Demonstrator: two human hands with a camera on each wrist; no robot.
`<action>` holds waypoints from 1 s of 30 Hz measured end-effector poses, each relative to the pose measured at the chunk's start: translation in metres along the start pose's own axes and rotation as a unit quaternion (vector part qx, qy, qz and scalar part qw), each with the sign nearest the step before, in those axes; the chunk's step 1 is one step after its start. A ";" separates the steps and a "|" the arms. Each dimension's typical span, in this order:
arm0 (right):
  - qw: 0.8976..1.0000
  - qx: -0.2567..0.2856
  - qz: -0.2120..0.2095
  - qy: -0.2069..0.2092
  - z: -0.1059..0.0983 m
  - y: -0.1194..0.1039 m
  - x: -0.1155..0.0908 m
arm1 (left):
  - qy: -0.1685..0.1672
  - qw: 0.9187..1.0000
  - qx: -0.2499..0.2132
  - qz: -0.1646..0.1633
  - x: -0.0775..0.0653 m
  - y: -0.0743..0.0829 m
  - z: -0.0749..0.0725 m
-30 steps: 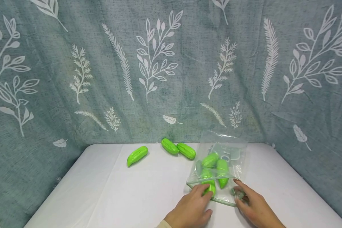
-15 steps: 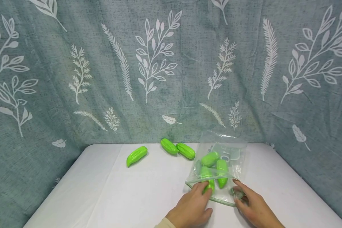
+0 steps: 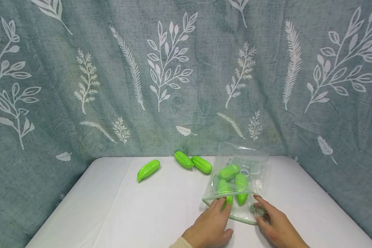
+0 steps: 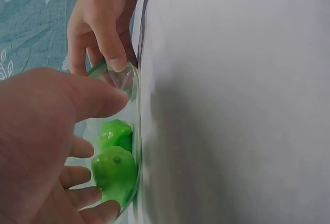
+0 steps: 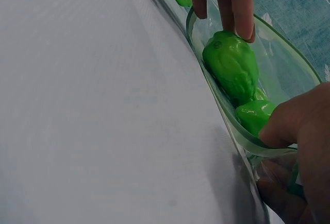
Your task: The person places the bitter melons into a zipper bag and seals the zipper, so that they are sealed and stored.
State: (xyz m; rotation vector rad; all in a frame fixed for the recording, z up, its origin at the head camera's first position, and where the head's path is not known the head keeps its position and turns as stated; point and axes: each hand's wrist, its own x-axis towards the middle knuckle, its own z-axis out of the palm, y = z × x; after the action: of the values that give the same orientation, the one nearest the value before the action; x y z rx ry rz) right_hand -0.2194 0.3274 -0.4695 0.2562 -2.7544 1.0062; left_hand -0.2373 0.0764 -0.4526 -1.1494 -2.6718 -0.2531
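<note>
A clear zip bag with a green-edged mouth lies on the table, its opening toward me. Three glossy green peppers are inside it. One pepper lies nearest the mouth, stem end outward. My left hand reaches in at the left of the mouth, and its extended fingertips touch that pepper; the thumb stands apart, outside the bag. A second pepper lies to its right, and a third pepper sits deeper in. At the right corner of the mouth, my right hand pinches the bag's edge, holding the mouth apart.
Along the back of the white table, two loose peppers lie end to end, left of the bag. Another loose pepper rests farther left. A grey-green leaf-patterned curtain hangs behind and at both sides.
The pepper under my left fingertips has slid slightly deeper into the bag, with the fingers following it inward. My right hand keeps its place at the bag's edge.
</note>
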 end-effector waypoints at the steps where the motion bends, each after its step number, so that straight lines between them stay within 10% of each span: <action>1: 1.000 -0.003 -0.002 0.004 0.000 0.000 0.000 | -0.002 1.000 0.003 0.007 0.000 0.000 -0.001; 10: 0.996 -0.031 -0.059 0.057 0.002 0.007 -0.002 | 0.010 0.995 0.057 0.077 0.004 0.007 -0.001; 30: 0.995 -0.035 -0.058 0.076 0.002 0.011 0.007 | 0.021 0.994 0.082 0.067 0.010 0.008 0.002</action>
State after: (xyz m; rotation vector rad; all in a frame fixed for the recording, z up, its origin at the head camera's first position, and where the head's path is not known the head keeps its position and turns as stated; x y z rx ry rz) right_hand -0.2286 0.3339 -0.4761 0.3108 -2.5992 0.8618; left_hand -0.2384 0.0894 -0.4514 -1.2490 -2.5123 -0.0339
